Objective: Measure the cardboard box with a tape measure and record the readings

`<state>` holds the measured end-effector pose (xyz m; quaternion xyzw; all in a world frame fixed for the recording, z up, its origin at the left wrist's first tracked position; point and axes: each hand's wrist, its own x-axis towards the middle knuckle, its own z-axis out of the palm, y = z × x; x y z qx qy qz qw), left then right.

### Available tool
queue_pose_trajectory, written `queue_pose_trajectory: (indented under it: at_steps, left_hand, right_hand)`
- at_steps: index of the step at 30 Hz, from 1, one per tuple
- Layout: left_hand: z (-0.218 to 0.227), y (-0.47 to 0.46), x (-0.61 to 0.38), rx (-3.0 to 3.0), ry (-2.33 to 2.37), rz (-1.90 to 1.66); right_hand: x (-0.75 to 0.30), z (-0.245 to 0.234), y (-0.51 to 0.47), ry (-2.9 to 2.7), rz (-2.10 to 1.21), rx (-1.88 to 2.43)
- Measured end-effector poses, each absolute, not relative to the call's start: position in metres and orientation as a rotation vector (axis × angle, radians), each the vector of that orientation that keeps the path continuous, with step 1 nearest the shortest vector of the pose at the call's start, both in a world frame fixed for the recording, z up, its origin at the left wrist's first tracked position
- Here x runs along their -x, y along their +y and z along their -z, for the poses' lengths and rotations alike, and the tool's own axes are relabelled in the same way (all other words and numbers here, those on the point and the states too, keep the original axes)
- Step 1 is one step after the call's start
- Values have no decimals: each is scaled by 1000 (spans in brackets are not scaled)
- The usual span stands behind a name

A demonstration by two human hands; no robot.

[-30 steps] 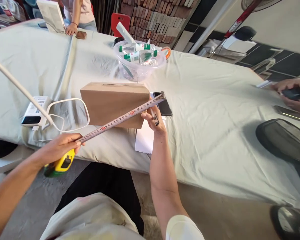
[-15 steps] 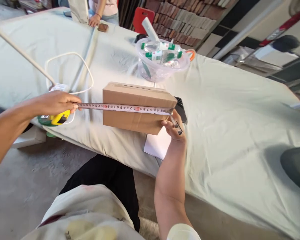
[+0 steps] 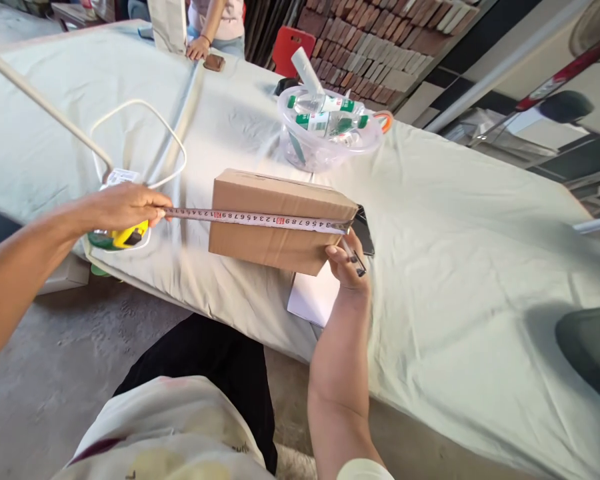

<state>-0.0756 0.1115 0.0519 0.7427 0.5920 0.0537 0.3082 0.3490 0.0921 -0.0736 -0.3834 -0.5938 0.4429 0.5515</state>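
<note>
Resting on the pale-covered counter (image 3: 430,200), the cardboard box (image 3: 265,247) is occupying the middle of the view and is serving here as the clock's centre. At nine o'clock the left grip (image 3: 123,207) is holding the yellow tape measure (image 3: 130,235), its thumb and fingers pinching the blade (image 3: 250,219). At four o'clock the right grip (image 3: 349,275) is holding a pen (image 3: 359,265), its thumb bearing on the box's lower corner. The blade is crossing the near face; its hook (image 3: 344,227) is lying by the three o'clock edge, whether catching it I am unable to tell. White paper (image 3: 313,297) is lying at five o'clock.

In my judgement, good practice is calling for the hook seating flush, the blade lying taut and parallel to the box's edges, and the eye looking square-on at nine o'clock. The blade is seemingly running slightly askew; the pen is possibly hampering the fingers.
</note>
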Motion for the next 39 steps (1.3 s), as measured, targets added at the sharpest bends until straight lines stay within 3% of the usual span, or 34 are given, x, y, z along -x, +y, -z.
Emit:
queue_pose_trajectory:
  at_steps: [11, 23, 31, 39]
  left_hand:
    - [26, 42, 22, -1134, 1234, -446]
    - [41, 13, -24, -1254, 1305, -414]
    - [37, 14, -23, -1326, 1336, -437]
    - [37, 17, -2, -1001, 1163, -559]
  right_hand:
    - [-308, 76, 104, -984, -1083, 1036]
    - [-297, 63, 107, -599, -1093, 1044]
    - [-292, 62, 106, -657, -1069, 949]
    - [-268, 100, 137, -1277, -639, 1090]
